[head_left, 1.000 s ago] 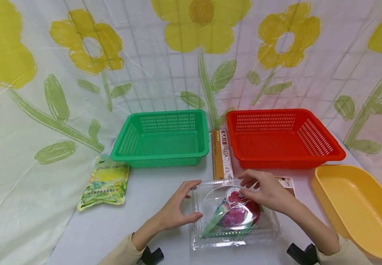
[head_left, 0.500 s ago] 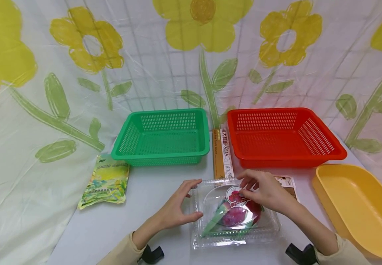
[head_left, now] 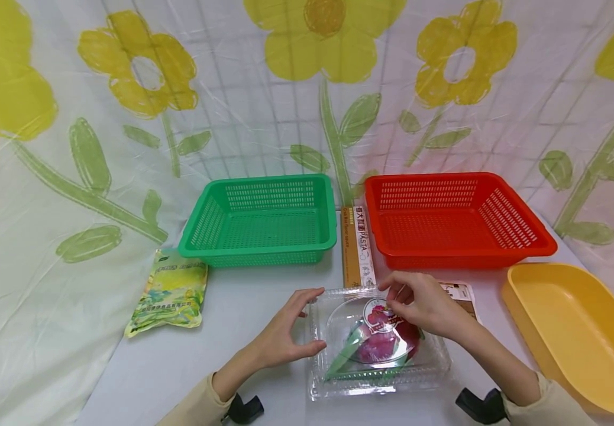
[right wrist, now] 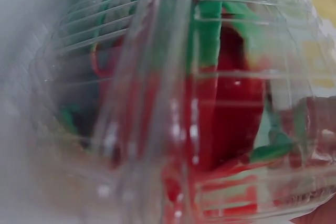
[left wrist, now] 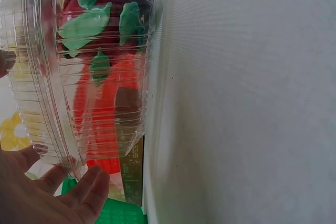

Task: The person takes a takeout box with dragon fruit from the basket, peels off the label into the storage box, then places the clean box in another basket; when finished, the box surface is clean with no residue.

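A clear plastic clamshell box (head_left: 320,378) with a round sticker (head_left: 375,313) on its lid lies at the table's near middle. Inside is a red fruit with green scales, a dragon fruit (left wrist: 100,11). My left hand (head_left: 280,337) rests against the box's left side, thumb and fingers spread wide apart; the left wrist view has these fingers (left wrist: 86,192) at its end. With curled fingers, my right hand (head_left: 426,302) is over the lid at the sticker's right edge. Whether it pinches the sticker is hidden. The right wrist view is blurred.
Behind stand a green basket (head_left: 261,258) and a red basket (head_left: 461,260), with a pasta box (head_left: 357,248) between them. A yellow-green bag (head_left: 171,293) lies left, a yellow tray (head_left: 578,319) right. A brown-and-white package (head_left: 461,293) shows partly behind my right hand.
My right thumb and fingers have shifted slightly at the sticker's right edge. The left hand and the box look unmoved.
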Tool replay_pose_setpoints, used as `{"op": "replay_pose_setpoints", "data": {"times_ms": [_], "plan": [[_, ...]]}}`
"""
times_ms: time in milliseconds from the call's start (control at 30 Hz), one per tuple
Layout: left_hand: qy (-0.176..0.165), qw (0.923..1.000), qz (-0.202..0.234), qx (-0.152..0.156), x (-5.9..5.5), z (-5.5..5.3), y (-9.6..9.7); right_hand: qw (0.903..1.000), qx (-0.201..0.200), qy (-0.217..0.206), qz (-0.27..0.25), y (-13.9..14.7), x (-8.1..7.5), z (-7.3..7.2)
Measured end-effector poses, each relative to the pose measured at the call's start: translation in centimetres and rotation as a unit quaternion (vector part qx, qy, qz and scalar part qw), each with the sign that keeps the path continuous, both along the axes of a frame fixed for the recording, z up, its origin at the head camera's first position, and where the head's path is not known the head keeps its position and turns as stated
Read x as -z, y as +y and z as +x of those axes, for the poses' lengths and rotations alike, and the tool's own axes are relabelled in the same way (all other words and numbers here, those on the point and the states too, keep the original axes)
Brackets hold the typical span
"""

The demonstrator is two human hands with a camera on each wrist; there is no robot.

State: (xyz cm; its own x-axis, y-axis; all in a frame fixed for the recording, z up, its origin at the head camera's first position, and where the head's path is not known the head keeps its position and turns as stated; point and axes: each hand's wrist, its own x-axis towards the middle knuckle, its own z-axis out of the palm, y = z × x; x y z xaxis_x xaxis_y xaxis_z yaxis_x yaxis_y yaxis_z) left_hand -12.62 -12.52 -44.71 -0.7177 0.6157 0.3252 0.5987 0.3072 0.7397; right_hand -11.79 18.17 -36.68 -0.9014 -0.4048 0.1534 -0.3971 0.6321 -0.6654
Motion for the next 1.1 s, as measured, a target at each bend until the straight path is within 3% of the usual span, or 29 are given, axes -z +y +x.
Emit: {"op": "replay_pose_setpoints", "data": {"times_ms": [567, 1100], "plan": [[-0.001, 1.0000, -0.004, -0.001, 0.11, 0.12, -0.13, 0.9983, 0.009, -0.041, -0.040, -0.34, 0.31, 0.28], [-0.004, 1.0000, -0.003, 0.000, -0.10, 0.04, -0.11, 0.9904, 0.003, -0.097, -0.099, 0.39, 0.45, -0.42]]}}
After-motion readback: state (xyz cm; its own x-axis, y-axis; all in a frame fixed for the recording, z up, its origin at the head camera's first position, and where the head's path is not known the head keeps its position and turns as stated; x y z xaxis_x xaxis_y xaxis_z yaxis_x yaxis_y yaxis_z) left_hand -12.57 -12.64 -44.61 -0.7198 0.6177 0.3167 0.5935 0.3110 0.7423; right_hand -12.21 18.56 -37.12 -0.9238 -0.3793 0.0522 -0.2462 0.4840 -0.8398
